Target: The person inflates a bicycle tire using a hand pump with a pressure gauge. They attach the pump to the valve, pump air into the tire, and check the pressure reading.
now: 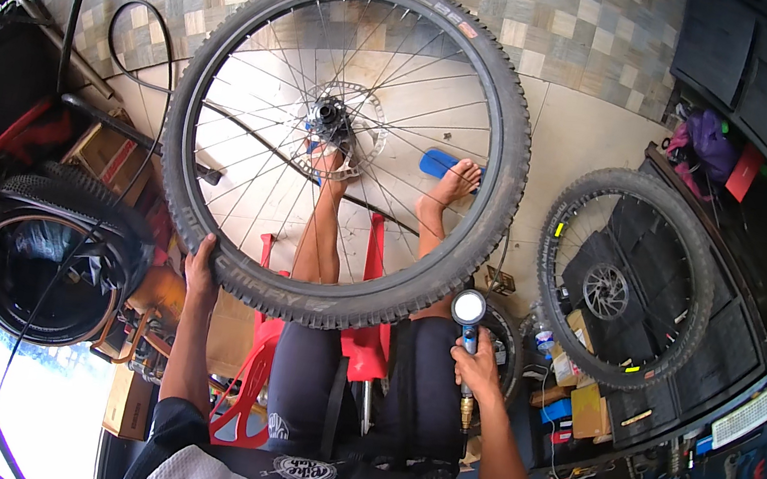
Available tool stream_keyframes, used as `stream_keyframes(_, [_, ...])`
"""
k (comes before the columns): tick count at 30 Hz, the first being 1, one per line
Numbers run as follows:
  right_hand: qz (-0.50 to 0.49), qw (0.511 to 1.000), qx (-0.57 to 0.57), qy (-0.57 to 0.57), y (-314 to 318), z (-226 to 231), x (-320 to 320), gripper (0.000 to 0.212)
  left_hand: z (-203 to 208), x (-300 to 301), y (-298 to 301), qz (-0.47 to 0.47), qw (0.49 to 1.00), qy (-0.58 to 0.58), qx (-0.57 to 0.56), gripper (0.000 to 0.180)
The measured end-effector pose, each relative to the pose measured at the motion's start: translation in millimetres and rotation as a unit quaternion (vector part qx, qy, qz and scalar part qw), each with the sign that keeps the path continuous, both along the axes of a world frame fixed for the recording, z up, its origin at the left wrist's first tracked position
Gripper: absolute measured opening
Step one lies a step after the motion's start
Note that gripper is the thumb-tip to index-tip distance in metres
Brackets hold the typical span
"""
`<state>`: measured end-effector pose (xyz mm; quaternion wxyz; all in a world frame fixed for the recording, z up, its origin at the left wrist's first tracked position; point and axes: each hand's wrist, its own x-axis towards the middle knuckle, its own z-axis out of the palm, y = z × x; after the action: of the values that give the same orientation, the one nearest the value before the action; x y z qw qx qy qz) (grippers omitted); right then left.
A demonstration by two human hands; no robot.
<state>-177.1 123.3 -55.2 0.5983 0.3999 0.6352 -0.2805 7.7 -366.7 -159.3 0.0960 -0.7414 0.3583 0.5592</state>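
A large bicycle wheel (512,149) with a knobby black tyre, thin spokes and a disc brake rotor (377,127) is held up over my thighs and shins. At its lower left edge, my left hand (201,268) grips the tyre, its fingers partly hidden by it. To the right of the wheel, my right hand (478,365) is wrapped around the blue body of a tyre inflator gun, whose round white-faced gauge (469,307) points up. A brass-coloured fitting shows below that fist. The inflator is apart from the tyre.
A second wheel (703,273) leans on a dark cabinet at right. Loose tyres and rims (37,308) are stacked at left beside a cardboard box (108,158). A black hose (168,26) crosses the tiled floor. Red plastic stool parts (366,353) show between my legs. Tools lie lower right.
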Motion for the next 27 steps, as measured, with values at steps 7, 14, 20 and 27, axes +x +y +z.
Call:
stream_keyframes(7, [-0.027,1.000,0.001,0.008,-1.4,3.2,1.0,0.046,3.3,-4.5,2.8,0.003,1.000,0.012,-0.012,0.043])
stream_keyframes(14, [-0.029,0.999,-0.002,0.022,0.9,4.1,8.6,0.046,0.5,4.1,0.4,-0.013,1.000,0.020,-0.008,0.042])
stream_keyframes(20, [-0.005,1.000,0.000,0.009,9.0,3.5,15.8,0.048,-2.7,8.3,2.4,0.030,0.998,0.053,-0.002,0.041])
stream_keyframes(27, [-0.021,1.000,0.001,0.011,19.3,4.2,28.0,0.046,3.5,13.6,23.7,0.122,0.983,0.130,0.042,0.048])
